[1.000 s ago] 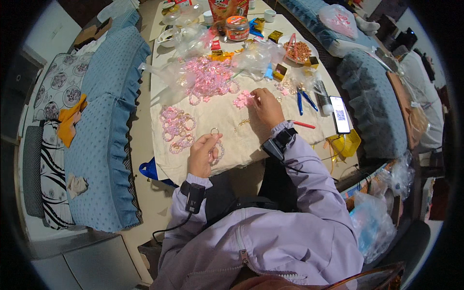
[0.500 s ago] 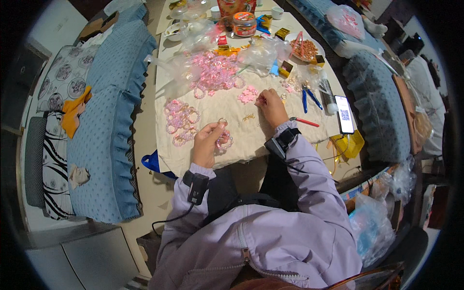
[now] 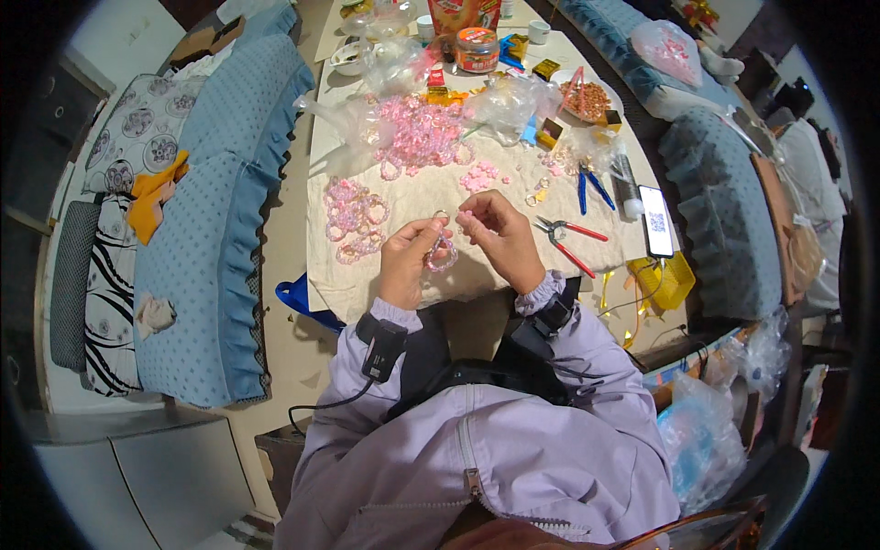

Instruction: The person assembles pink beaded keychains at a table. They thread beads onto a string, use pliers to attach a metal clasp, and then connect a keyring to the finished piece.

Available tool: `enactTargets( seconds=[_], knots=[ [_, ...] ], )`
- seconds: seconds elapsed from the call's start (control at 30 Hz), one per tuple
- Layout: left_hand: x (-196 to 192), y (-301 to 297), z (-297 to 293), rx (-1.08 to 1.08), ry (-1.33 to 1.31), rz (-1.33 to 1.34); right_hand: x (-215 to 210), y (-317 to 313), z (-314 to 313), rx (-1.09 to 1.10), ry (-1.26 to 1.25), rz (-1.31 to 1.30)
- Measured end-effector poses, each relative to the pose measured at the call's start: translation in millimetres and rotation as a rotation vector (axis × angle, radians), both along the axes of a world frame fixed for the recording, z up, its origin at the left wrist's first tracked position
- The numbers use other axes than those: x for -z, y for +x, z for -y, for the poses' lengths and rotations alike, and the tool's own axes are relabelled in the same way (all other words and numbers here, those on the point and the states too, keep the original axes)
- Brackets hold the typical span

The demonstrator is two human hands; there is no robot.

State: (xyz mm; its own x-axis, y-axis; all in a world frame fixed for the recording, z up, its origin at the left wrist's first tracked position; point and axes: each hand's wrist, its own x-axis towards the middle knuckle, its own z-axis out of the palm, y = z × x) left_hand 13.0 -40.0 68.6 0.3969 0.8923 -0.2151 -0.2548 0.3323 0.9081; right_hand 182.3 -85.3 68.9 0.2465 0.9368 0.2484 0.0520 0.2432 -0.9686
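Note:
My left hand (image 3: 403, 266) is closed in a pinch on a pink beaded strap (image 3: 444, 259), which hangs in a loop below its fingers. A gold ring (image 3: 442, 215) on the strap stands up at the thumb and fingertip. Close by on the right, my right hand (image 3: 506, 240) pinches a small pink piece (image 3: 465, 220), partly hidden by the fingers. Beyond it lies a little pile of pink charms (image 3: 478, 176). Finished-looking beaded loops (image 3: 356, 220) lie left of my left hand, and a bigger heap of pink beaded loops (image 3: 420, 133) is farther back.
Red-handled pliers (image 3: 576, 244) lie right of my right hand, with blue-handled pliers (image 3: 594, 191) beyond. A lit phone (image 3: 654, 220) is at the right edge, above a yellow basket (image 3: 674, 282). Plastic bags (image 3: 506, 105), a jar (image 3: 477, 50) and a plate of brownish bits (image 3: 591, 99) stand behind.
My right hand has moved left and nearer, from beside the pink charms to next to my left hand. The red-handled pliers' jaws, covered before, now show. The view has shifted slightly.

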Motion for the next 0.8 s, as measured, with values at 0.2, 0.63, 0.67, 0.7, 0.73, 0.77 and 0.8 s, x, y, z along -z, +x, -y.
enactTargets(
  seconds=[0.2, 0.63, 0.67, 0.7, 0.73, 0.77, 0.8],
  knots=[
    [-8.4, 2.8, 5.9, -0.001, 0.035, 0.029, -7.0, 5.5, 7.1, -0.123, -0.097, -0.189],
    [-5.1, 12.5, 11.8, 0.069, 0.092, 0.017, -3.6, 6.9, 15.0, -0.091, -0.167, -0.081],
    [-4.4, 9.9, 13.3, 0.093, 0.071, 0.03, -1.7, 5.6, 17.1, -0.107, -0.14, -0.1],
    [-4.1, 8.2, 12.9, 0.115, 0.049, 0.044, -1.1, 7.4, 15.0, -0.125, -0.114, -0.117],
    [-3.9, 6.6, 12.0, 0.135, 0.05, 0.071, -0.5, 8.4, 13.1, -0.139, -0.113, -0.136],
    [-3.7, 4.7, 12.3, 0.18, 0.068, 0.102, 0.3, 8.3, 14.0, -0.126, -0.064, -0.144],
    [-4.2, 3.8, 11.5, 0.189, 0.037, 0.072, 0.0, 9.8, 14.4, -0.111, -0.083, -0.08]
  ],
)
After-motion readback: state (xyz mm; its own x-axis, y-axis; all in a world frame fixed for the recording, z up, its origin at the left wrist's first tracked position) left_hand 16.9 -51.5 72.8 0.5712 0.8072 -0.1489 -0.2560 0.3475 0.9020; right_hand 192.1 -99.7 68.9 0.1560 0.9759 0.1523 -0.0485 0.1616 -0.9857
